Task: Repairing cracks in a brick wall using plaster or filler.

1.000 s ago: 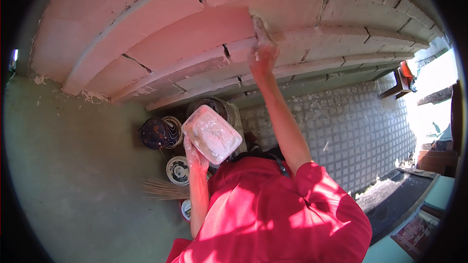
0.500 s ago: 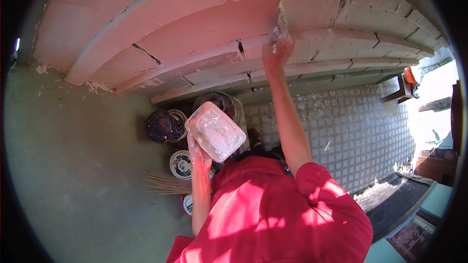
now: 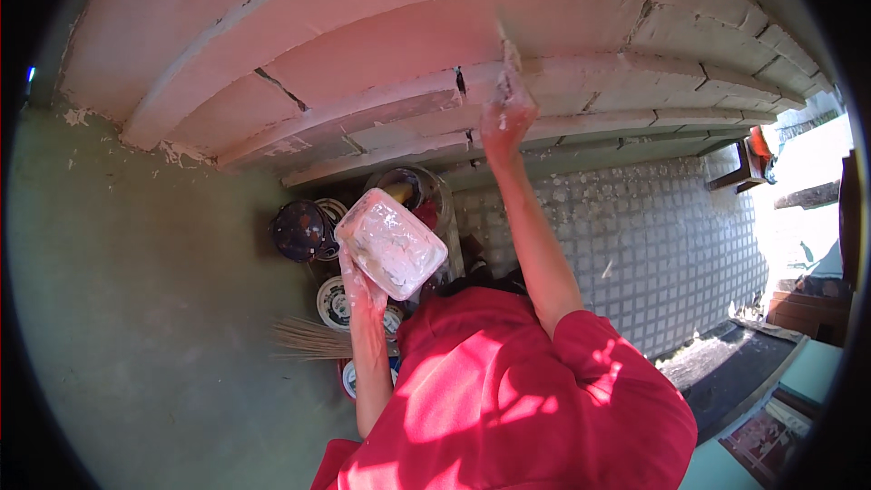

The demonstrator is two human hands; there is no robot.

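My left hand (image 3: 365,298) is closed around the side of a rectangular plastic tub (image 3: 392,243), smeared inside with whitish putty. In my raised right hand (image 3: 506,127) is a putty knife (image 3: 511,56), seen nearly edge-on and caked with pale paste. Its blade reaches up to the pale stepped surface (image 3: 363,41) in front of me; whether the tip touches is blurred. Paste also coats the fingers of both hands. Dark gaps and cracks break the ledges of that surface, one of them just left of the knife.
Below the ledges stand a dark speckled bucket (image 3: 299,230) and a white round lid (image 3: 334,303), with a bundle of thin sticks (image 3: 313,338) beside them. A greenish wall (image 3: 163,290) rises on the left. Patterned tiles (image 3: 635,245) cover the floor at right; a wooden bench (image 3: 746,168) stands far right.
My right hand and the putty knife have moved a little left and down. The tub in my left hand has shifted slightly left.
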